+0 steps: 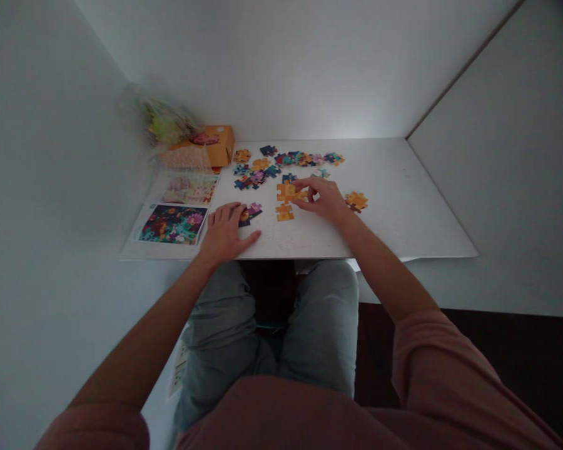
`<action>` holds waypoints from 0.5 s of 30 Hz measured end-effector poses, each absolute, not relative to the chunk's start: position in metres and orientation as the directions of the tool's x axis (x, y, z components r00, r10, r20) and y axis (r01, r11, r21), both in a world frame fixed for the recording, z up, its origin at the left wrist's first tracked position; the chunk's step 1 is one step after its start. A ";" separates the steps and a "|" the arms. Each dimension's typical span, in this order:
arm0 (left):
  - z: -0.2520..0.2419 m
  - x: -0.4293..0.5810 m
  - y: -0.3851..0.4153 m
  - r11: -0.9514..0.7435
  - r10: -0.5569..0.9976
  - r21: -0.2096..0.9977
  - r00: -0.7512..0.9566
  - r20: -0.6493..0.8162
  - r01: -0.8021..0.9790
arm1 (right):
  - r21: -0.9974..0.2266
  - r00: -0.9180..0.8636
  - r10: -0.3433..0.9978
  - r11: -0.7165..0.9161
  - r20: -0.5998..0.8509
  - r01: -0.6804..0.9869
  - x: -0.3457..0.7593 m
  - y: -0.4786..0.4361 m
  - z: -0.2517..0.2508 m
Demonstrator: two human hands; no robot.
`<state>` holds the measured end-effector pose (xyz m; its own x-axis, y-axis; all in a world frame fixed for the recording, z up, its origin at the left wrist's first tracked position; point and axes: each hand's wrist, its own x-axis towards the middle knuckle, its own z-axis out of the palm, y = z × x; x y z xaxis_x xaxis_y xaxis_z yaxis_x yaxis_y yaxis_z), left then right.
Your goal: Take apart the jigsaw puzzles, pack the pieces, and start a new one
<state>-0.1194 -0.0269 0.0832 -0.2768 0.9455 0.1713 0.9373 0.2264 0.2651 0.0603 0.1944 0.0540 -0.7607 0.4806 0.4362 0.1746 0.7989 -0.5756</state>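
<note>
My right hand (pixel 323 197) is over the middle of the white table, thumb and fingertips closed on a yellow-orange jigsaw piece (pixel 302 195). That piece lies against a small group of yellow-orange puzzle pieces (pixel 284 213), with a dark blue piece (pixel 289 178) at its upper edge. My left hand (pixel 226 234) rests flat on the table with its thumb spread away from the fingers. Its fingertips partly cover a few dark and purple puzzle pieces (pixel 254 211). More orange pieces (pixel 356 200) lie right of my right wrist.
Mixed loose pieces (pixel 300 159) are scattered along the back of the table (pixel 403 219). At the back left stand an orange box (pixel 223 145) and a clear plastic bag (pixel 162 128). Two printed picture sheets (pixel 171 224) lie at the left edge. Walls enclose the table.
</note>
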 end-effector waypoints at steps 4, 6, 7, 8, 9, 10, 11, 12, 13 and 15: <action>0.085 -0.117 -0.027 0.234 0.948 0.271 -0.281 0.152 0.934 | -0.611 -0.796 0.516 0.753 0.317 0.245 0.059 0.190 0.058; 0.087 -0.116 -0.027 0.244 0.948 0.278 -0.289 0.136 0.929 | -0.592 -0.838 0.459 0.776 0.295 0.216 0.057 0.192 0.059; 0.088 -0.115 -0.026 0.248 0.948 0.283 -0.292 0.128 0.927 | -0.581 -0.840 0.450 0.786 0.302 0.212 0.056 0.193 0.059; 0.089 -0.114 -0.026 0.252 0.948 0.285 -0.295 0.121 0.925 | -0.570 -0.826 0.464 0.790 0.319 0.224 0.056 0.196 0.059; 0.090 -0.113 -0.026 0.256 0.948 0.285 -0.298 0.113 0.924 | -0.560 -0.799 0.497 0.789 0.339 0.253 0.057 0.198 0.058; 0.091 -0.112 -0.026 0.261 0.948 0.281 -0.300 0.105 0.923 | -0.549 -0.766 0.537 0.782 0.354 0.295 0.058 0.201 0.058; 0.091 -0.111 -0.026 0.266 0.948 0.276 -0.302 0.097 0.924 | -0.532 -0.737 0.572 0.775 0.360 0.342 0.060 0.204 0.057; 0.092 -0.111 -0.026 0.269 0.949 0.270 -0.303 0.091 0.924 | -0.509 -0.720 0.597 0.769 0.354 0.387 0.063 0.206 0.056; 0.092 -0.110 -0.026 0.271 0.949 0.265 -0.303 0.088 0.925 | -0.482 -0.716 0.611 0.766 0.338 0.426 0.066 0.208 0.055; 0.093 -0.110 -0.026 0.268 0.950 0.259 -0.299 0.088 0.928 | -0.437 -0.720 0.626 0.761 0.300 0.479 0.071 0.212 0.052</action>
